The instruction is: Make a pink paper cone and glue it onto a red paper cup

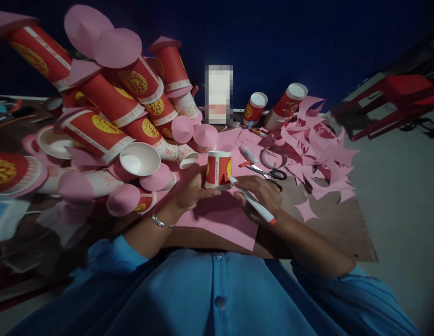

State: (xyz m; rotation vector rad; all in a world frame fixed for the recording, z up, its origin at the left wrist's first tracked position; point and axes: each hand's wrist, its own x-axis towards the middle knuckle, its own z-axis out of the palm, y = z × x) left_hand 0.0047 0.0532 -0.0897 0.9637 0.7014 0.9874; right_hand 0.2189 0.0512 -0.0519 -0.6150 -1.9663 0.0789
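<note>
A red paper cup (218,168) with yellow prints and a white stripe stands upside down in front of me. My left hand (195,190) is closed around its left side, the thumb along the lower rim. Between the fingers of my right hand (261,193) is a white marker (254,205) with a red end. The marker's tip points at the cup's lower right side; whether it touches cannot be made out. Pink paper (220,221) lies beneath both hands. Scissors (269,173) with black handles rest just beyond my right hand.
On the left several red cups (108,133) with pink paper cones (118,48) are stacked and leaning. Pink paper scraps (318,149) pile up at the right. A tape roll (274,157) lies near the scissors. Two cup stacks (286,106) stand behind. A red stool (402,100) is beyond the table's right side.
</note>
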